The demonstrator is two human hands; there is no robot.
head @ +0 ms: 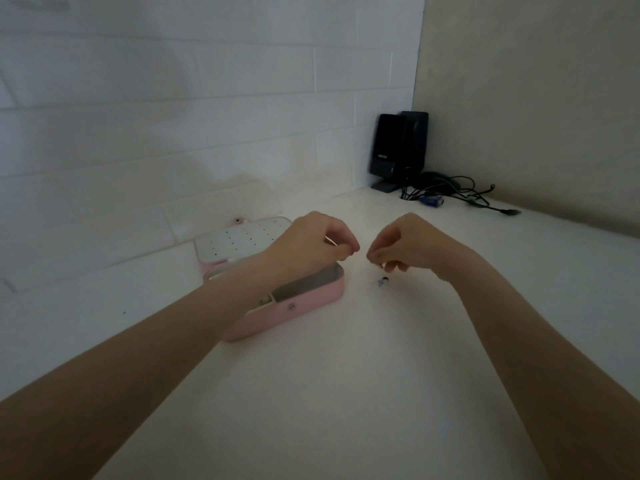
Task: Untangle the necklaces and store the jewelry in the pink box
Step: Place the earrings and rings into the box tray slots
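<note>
Pinching something tiny (chain unseen), left hand and right hand beside pink box.

Pink box lying open on the counter, dotted white lid tilted back, small blue pendant just right of it

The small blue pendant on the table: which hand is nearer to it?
Right. The right hand hovers just above the small blue pendant; the left hand is farther left, over the pink box.
</note>
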